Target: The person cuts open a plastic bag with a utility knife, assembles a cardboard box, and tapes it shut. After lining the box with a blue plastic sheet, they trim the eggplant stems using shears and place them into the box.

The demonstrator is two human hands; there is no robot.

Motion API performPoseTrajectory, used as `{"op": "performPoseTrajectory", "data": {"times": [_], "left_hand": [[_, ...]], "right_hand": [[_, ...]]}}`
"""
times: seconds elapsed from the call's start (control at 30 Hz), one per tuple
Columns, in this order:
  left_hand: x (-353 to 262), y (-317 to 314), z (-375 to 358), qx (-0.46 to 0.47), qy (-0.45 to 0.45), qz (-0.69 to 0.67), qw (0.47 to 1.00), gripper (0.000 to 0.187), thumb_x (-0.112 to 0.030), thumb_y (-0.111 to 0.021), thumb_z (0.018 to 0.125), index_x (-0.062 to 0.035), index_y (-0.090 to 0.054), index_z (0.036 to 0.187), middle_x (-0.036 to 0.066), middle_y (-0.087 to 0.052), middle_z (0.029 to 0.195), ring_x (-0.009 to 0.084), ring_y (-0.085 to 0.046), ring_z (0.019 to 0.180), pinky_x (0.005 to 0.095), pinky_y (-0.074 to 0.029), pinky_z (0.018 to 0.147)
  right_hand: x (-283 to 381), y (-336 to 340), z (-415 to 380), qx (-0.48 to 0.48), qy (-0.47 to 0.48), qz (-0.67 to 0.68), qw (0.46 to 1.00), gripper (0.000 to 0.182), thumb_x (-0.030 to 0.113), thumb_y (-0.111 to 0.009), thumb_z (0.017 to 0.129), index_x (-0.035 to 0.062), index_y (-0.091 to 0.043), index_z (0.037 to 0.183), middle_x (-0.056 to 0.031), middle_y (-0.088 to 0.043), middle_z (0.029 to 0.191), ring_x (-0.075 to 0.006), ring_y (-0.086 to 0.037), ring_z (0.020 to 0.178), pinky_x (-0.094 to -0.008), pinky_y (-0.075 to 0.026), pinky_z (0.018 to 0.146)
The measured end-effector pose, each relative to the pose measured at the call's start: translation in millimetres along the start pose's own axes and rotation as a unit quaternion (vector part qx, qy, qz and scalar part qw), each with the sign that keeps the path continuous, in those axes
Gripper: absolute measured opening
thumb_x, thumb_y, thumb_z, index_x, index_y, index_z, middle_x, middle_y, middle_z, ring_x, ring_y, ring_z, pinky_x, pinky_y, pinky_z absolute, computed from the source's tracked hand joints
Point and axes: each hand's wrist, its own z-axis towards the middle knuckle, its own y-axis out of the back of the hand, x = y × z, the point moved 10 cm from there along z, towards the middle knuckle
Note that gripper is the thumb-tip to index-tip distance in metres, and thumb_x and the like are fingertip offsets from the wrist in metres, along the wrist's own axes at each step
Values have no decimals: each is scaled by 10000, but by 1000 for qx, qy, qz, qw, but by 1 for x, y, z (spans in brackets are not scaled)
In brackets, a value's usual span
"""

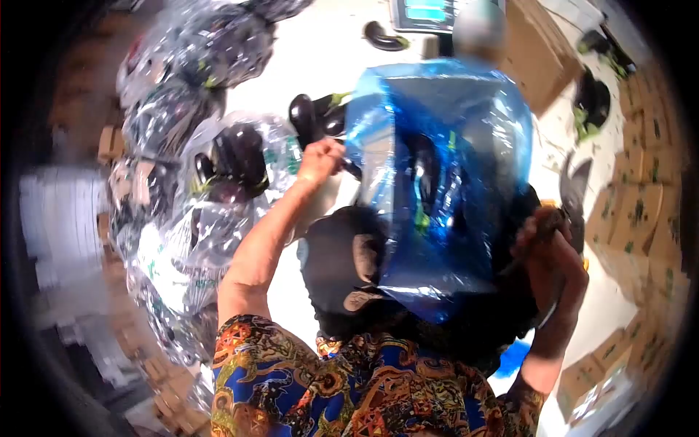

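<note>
A blue plastic bag lies spread open in front of me, with a few dark eggplants inside it. My left hand is at the bag's left edge, its fingers closed beside more eggplants. What those fingers grip, if anything, is too small to make out. To the right of the bag, my right hand is wrapped around a pair of scissors, the blades pointing away from me. Motion blurs this hand somewhat.
Clear plastic bags of eggplants are heaped along the left. At the top stands a scale with a lit display, near a single eggplant. A cardboard box is behind the blue bag. More eggplants lie at right.
</note>
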Motion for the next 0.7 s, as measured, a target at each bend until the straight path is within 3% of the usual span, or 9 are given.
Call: {"op": "performPoseTrajectory", "data": {"times": [0.13, 0.17, 0.23, 0.37, 0.4, 0.5, 0.57, 0.63, 0.7], "left_hand": [[10, 11, -14, -65, -46, 64, 995, 144, -168, -581, 867, -39, -627, 823, 52, -624, 697, 136, -601, 652, 323, -490, 599], [-8, 16, -26, -83, -20, 16, 996, 158, -177, -578, 880, -25, -618, 861, 91, -632, 729, 203, -630, 689, 356, -498, 640], [-65, 53, -51, -209, -186, 153, 948, 167, -182, -595, 879, -18, -616, 898, 142, -634, 802, 288, -633, 787, 385, -493, 720], [-71, 149, -75, -343, -257, 356, 831, 318, -188, -643, 853, -25, -581, 1119, 168, -596, 1033, 331, -569, 974, 392, -465, 848], [-72, 165, -81, -347, -188, 474, 787, 394, -230, -652, 854, -48, -544, 1186, 172, -574, 1116, 345, -535, 1046, 422, -451, 869], [-23, 213, -96, -210, -19, 547, 810, 623, -388, -725, 782, -54, -507, 1261, 194, -550, 1197, 380, -504, 1113, 467, -418, 941], [-3, 233, -117, -174, -54, 563, 806, 721, -425, -748, 744, -49, -479, 1298, 201, -525, 1253, 389, -492, 1141, 472, -400, 979], [-28, 241, -145, -269, -83, 514, 810, 783, -359, -796, 690, -43, -459, 1323, 197, -478, 1320, 401, -456, 1199, 490, -379, 1003], [-30, 232, -167, -230, -20, 594, 770, 809, -288, -821, 649, -52, -455, 1330, 185, -478, 1325, 397, -434, 1224, 487, -363, 1024]], "right_hand": [[-4, -16, 14, 94, -13, 2, 995, 377, 253, -574, 889, 27, -497, 1181, -67, -520, 987, -162, -504, 901, -294, -416, 806], [-7, -11, 17, 46, -12, 1, 999, 424, 226, -585, 851, 5, -495, 1202, -96, -541, 954, -182, -521, 869, -302, -411, 786], [-10, -17, 19, 64, -23, -24, 997, 443, 216, -582, 860, -6, -489, 1232, -105, -555, 983, -191, -538, 898, -303, -420, 806], [-20, -4, 21, 63, -53, -27, 996, 433, 263, -541, 938, 9, -471, 1282, -80, -554, 1037, -177, -532, 957, -305, -420, 857], [-21, -2, 20, 45, -61, -25, 997, 425, 256, -540, 941, 8, -476, 1280, -81, -559, 1039, -179, -536, 964, -309, -422, 865], [-19, -6, 17, 3, -61, -21, 998, 417, 243, -552, 937, -2, -489, 1269, -81, -570, 1035, -177, -545, 973, -303, -426, 874], [-20, -19, 13, -22, -56, -32, 998, 418, 232, -558, 933, -11, -489, 1265, -80, -574, 1029, -166, -554, 954, -279, -442, 848], [-18, -37, 9, -44, -48, -56, 996, 419, 215, -559, 930, -22, -482, 1268, -78, -575, 1022, -149, -568, 914, -240, -471, 794], [-21, -27, 12, 1, -65, -12, 998, 412, 192, -554, 929, -33, -475, 1266, -92, -577, 1021, -139, -579, 863, -210, -496, 723]]}}
